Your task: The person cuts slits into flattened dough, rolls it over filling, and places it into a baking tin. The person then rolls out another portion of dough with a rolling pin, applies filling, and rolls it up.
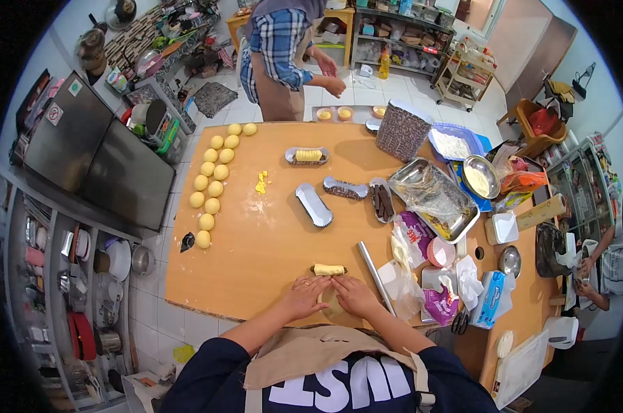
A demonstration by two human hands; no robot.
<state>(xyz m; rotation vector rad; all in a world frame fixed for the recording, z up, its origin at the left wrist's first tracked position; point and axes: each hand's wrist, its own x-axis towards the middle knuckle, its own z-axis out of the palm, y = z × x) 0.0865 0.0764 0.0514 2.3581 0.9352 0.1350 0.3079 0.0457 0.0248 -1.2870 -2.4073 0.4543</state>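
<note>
Near the table's front edge lies a small dough roll [329, 270] with dark ends. My left hand [306, 297] is just below its left part, palm down, fingers apart and touching the flattened dough [337, 308] in front of me. On the other side, my right hand [353, 296] rests with its fingertips at the roll's lower edge, fingers spread. Beyond them are an empty paper mould [314, 204], another patterned mould [346, 188], a mould with a ridged dough roll [307, 156] and one with dark sticks [381, 200].
Dough balls [214, 188] line the table's left side. A metal rod [376, 278] lies right of my right hand. Farther right are a metal tray [435, 199], a blue flour container [456, 143] and plastic packages. A co-worker [281, 62] stands across the table [270, 234].
</note>
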